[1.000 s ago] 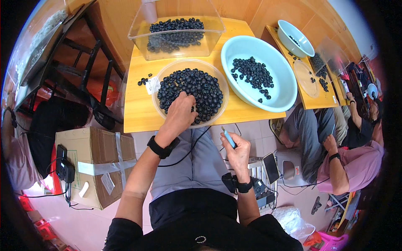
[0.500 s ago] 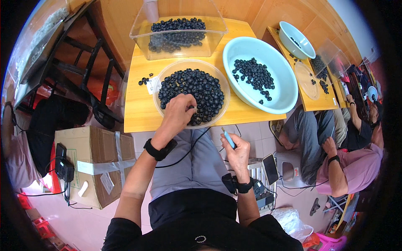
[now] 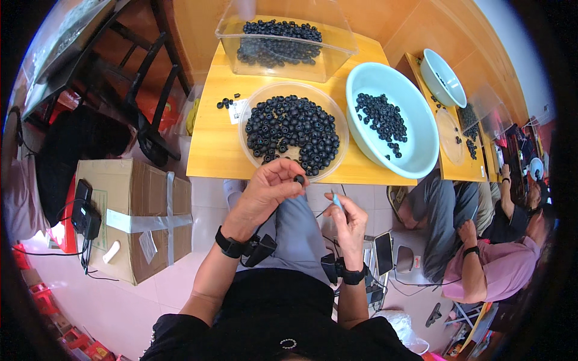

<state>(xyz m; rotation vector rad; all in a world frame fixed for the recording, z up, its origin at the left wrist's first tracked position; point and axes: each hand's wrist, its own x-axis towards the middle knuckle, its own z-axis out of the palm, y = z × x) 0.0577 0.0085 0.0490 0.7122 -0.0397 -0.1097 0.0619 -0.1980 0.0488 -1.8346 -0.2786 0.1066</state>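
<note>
Between thumb and fingers, my left hand (image 3: 271, 189) pinches one small black round part (image 3: 299, 178) just off the near edge of the table. My right hand (image 3: 349, 218) grips a slim blue-handled tool (image 3: 336, 201), its thin tip pointing up; what kind of tool it is cannot be made out. The two hands are close but apart. Beyond them, a round clear plastic tray (image 3: 342, 123) is heaped with the same black parts, many with a hole in the top. To its right stands a light-blue basin (image 3: 415, 150) with a smaller pile inside.
A clear bin (image 3: 289, 71) of black parts stands at the back of the yellow table (image 3: 208, 156). A few loose parts (image 3: 225, 103) lie beside a white label (image 3: 238, 112). Left of my legs is a taped cardboard box (image 3: 129, 186). Seated people (image 3: 500, 259) are at the right.
My left hand has come out of the round tray toward me with a black part. My right hand has turned the tool more upright. The view has shifted slightly.
</note>
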